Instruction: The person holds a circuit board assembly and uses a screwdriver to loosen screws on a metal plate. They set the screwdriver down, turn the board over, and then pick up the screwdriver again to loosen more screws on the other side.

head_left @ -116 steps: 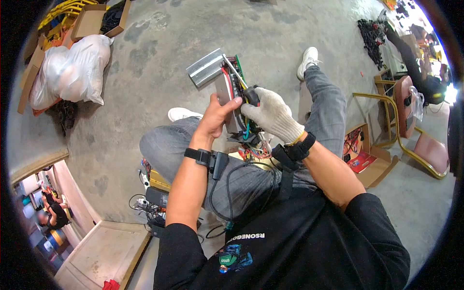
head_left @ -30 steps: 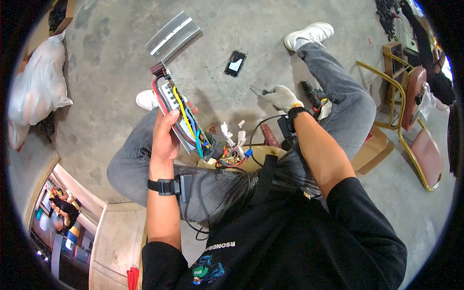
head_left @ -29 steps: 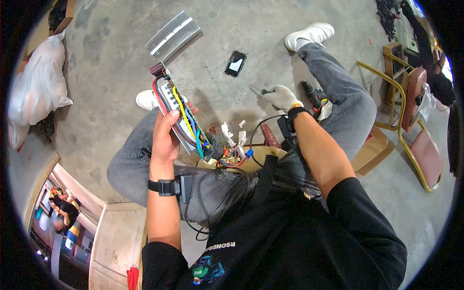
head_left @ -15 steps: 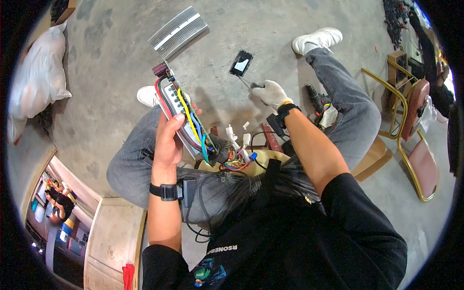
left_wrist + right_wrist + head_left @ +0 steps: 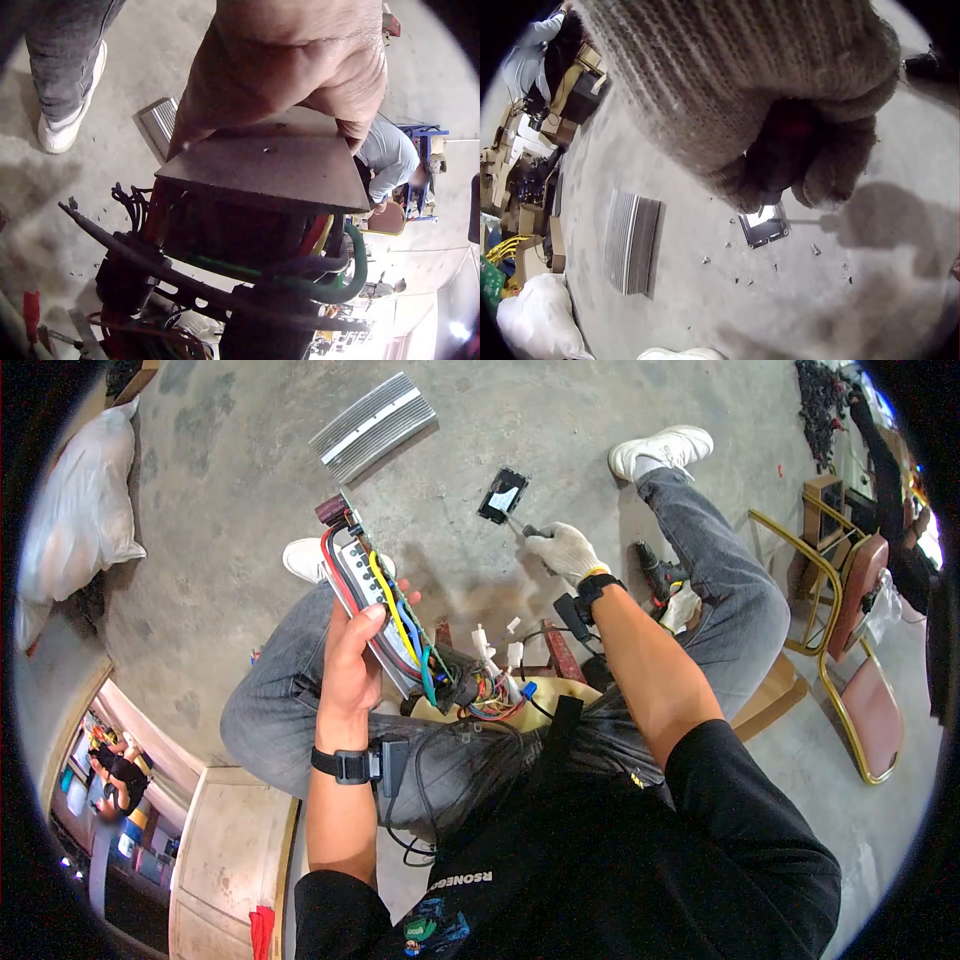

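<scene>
My bare left hand (image 5: 350,660) grips a circuit board assembly (image 5: 385,595) on a flat metal plate (image 5: 262,169), its red, yellow, blue and green wires along one side. In the left wrist view, the plate lies against the palm and black cable ends hang below. My gloved right hand (image 5: 572,553) holds a screwdriver (image 5: 537,532) by its dark handle, the shaft pointing forward. Its tip is right at the edge of a black rectangular panel (image 5: 502,495) with a white label, lying on the floor. The right wrist view shows the glove's fingers (image 5: 840,165) curled round the handle.
A finned aluminium housing (image 5: 375,428) lies on the floor ahead, and loose screws (image 5: 706,260) are scattered near the panel. White connectors (image 5: 485,643) and wires hang over a cream seat (image 5: 560,690) between my legs. A power drill (image 5: 655,572) lies by my right knee.
Earlier, the screwdriver was at the board in my left hand. My right hand has since moved away with it, and over the last second its tip has come to the black panel.
</scene>
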A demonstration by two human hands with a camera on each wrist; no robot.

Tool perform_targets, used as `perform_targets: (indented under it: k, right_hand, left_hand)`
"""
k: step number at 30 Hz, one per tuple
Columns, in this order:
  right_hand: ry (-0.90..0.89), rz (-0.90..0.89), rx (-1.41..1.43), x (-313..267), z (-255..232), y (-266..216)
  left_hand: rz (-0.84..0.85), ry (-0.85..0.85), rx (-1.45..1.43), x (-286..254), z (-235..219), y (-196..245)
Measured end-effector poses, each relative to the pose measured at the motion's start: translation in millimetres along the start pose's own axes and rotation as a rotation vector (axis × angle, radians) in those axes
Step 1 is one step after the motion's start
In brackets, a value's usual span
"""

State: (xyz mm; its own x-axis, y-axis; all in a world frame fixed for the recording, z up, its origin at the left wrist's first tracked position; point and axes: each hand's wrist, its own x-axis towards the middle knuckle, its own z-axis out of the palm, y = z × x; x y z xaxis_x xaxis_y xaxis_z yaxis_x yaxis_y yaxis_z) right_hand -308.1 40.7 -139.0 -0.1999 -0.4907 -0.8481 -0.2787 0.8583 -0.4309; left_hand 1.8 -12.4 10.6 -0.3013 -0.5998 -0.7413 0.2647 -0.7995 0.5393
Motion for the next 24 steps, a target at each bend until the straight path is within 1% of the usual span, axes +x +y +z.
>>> perform_targets:
  k: [6, 10, 13, 15, 18, 21, 22, 23, 24]
  right_hand:
    - [0.006, -0.011, 0.039, 2, -7, -1]
    - [0.02, -0.014, 0.042, 9, -6, 8]
    - [0.057, 0.007, 0.043, 9, -7, 12]
    - [0.091, -0.001, -0.011, 9, -9, 13]
    - [0.051, 0.013, -0.043, 8, -18, 13]
    - [0.068, 0.02, -0.001, 5, -25, 13]
    - [0.073, 0.019, -0.003, 13, -25, 25]
    - [0.129, -0.019, -0.035, 23, -23, 41]
    - [0.186, -0.057, -0.067, 24, -24, 41]
  left_hand:
    - [0.001, -0.005, -0.001, 0, 0, 1]
    - [0.004, 0.008, -0.012, 0, -4, -2]
    - [0.0, 0.014, 0.005, 0, -4, -2]
    - [0.01, 0.033, -0.009, -1, -3, -2]
    - [0.008, 0.027, -0.016, -1, -5, -2]
    - [0.009, 0.038, -0.011, -1, -6, -2]
    - [0.01, 0.033, -0.013, -1, -5, -3]
    - [0.026, 0.044, 0.011, -1, -5, -3]
    - [0.043, 0.055, 0.036, -1, -5, -4]
